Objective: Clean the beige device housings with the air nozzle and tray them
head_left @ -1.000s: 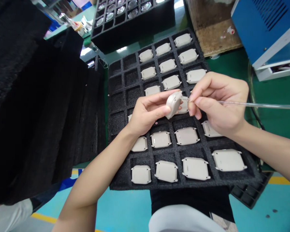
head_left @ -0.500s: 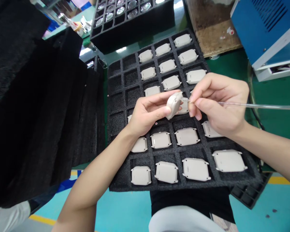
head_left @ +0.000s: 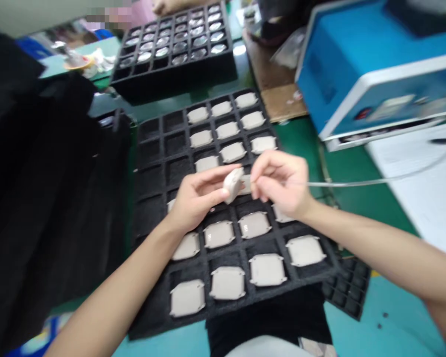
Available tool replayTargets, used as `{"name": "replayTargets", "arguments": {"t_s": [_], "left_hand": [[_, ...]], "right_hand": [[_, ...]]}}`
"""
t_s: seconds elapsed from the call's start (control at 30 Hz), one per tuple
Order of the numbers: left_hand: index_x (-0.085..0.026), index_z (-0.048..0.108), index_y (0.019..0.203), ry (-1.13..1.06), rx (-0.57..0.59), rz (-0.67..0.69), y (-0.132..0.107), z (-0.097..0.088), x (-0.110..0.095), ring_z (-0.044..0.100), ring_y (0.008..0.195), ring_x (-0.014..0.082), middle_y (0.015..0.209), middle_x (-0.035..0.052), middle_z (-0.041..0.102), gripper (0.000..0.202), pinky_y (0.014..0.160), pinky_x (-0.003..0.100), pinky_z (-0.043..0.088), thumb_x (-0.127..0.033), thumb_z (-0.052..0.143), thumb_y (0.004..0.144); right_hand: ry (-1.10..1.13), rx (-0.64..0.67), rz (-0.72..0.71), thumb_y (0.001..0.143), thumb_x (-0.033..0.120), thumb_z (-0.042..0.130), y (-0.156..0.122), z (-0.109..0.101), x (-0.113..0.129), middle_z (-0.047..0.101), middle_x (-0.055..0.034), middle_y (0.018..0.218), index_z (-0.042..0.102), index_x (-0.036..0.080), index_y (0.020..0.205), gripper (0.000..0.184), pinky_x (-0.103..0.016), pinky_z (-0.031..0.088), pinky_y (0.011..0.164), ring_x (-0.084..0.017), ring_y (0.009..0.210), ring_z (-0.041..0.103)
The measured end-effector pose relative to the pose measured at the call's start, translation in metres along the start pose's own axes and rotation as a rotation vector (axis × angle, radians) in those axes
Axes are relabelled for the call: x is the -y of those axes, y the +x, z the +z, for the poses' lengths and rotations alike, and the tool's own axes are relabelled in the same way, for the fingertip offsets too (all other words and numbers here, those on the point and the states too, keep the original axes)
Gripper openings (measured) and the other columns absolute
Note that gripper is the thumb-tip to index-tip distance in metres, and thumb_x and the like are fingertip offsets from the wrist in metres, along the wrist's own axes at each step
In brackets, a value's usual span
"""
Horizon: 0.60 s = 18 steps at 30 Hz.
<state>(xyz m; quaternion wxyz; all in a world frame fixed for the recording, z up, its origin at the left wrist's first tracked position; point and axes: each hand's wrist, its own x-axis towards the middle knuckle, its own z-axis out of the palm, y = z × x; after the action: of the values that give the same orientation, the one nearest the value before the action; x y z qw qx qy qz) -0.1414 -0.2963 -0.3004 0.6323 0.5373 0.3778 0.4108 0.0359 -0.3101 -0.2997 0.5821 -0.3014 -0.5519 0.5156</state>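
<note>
A pale plastic device casing (head_left: pixel 233 185) stands on edge in the person's left hand (head_left: pixel 198 196), pinched between thumb and fingers just above the middle of a black foam tray (head_left: pixel 148 144). The right hand (head_left: pixel 282 178) is close beside it, its fingertips (head_left: pixel 258 174) pinching a thin clear tube (head_left: pixel 357 182) that runs out past the wrist. The hands are near each other but apart; blur hides whether the tube's tip meets the casing.

Directly under the hands, another casing (head_left: pixel 246 184) lies partly hidden in its cell, with more casings in the cells before and behind them. Empty cells lie to the left of the left hand. Beyond the hands sits a second tray (head_left: pixel 171 87) of round glassy parts (head_left: pixel 161 52), and a blue machine (head_left: pixel 357 84) stands ahead to the right.

The smooth casing could slip from so light a pinch and strike those below. A shaky right hand could drag the tube's tip across the casing and scratch it. A snag or pull along the tube could jerk the tip out of line, and the low right forearm could nudge a casing in the nearby cells.
</note>
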Motion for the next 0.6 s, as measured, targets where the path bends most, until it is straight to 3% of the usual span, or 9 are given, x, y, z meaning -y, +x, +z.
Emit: {"name": "replayTargets", "arguments": {"t_s": [0.13,0.37,0.6], "left_hand": [[-0.026,0.073,0.100,0.042,0.003,-0.074,0.001,-0.001,-0.005,0.066,0.089,0.0198,0.102,0.0010,0.072,0.032,0.080,0.022,0.050,-0.027,0.075,0.068],[-0.032,0.074,0.094,0.079,-0.008,-0.102,-0.001,0.003,-0.013,0.063,0.098,0.0302,0.095,0.0001,0.073,0.031,0.086,0.035,0.049,-0.030,0.076,0.063],[-0.030,0.073,0.098,0.062,0.048,-0.064,-0.004,0.003,-0.014,0.061,0.103,0.0280,0.101,-0.0003,0.072,0.030,0.090,0.032,0.048,-0.027,0.073,0.068]], "right_hand": [[0.076,0.035,0.053,0.068,0.015,0.049,0.003,-0.002,-0.003,0.053,0.0044,0.050,0.050,0.017,0.068,0.002,-0.018,0.039,0.043,-0.005,0.040,0.046],[0.062,0.075,0.090,0.066,0.018,0.049,0.006,-0.003,-0.005,0.053,0.0041,0.049,0.049,0.017,0.067,0.002,-0.019,0.039,0.044,-0.007,0.042,0.046],[0.060,0.079,0.085,0.065,0.017,0.049,0.005,-0.004,-0.006,0.053,0.0037,0.049,0.050,0.016,0.068,0.003,-0.018,0.035,0.040,-0.006,0.039,0.044]]}}
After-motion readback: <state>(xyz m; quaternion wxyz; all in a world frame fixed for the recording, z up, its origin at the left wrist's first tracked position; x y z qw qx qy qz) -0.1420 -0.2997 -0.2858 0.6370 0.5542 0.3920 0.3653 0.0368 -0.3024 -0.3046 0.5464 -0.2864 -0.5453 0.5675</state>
